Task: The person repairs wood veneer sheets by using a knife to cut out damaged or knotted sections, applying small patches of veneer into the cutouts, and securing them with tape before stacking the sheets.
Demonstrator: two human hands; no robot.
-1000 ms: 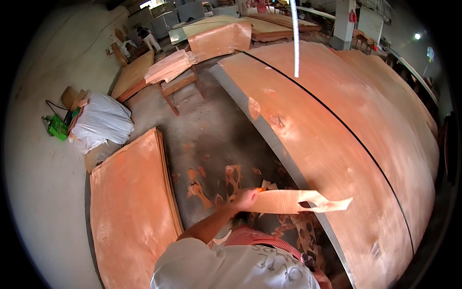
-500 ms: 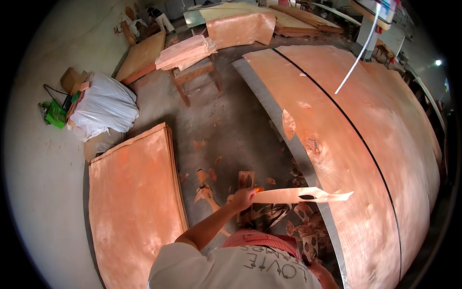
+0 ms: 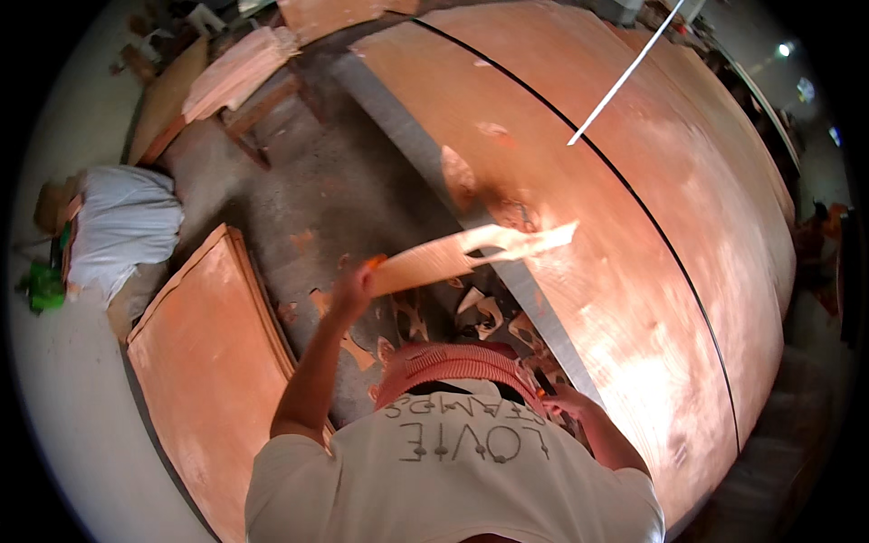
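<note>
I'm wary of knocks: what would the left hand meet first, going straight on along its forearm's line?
Probably the grey border beside the large veneer sheet, though depth is unclear; the left hand might pass above it.

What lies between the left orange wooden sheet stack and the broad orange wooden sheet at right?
Head view: irregular tan wood scraps litter the grey floor; above it, the person's left hand holds a pale wooden strip.

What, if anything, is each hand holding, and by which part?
Left hand: the wood strip, by its left end. Right hand: I cannot tell.
</note>
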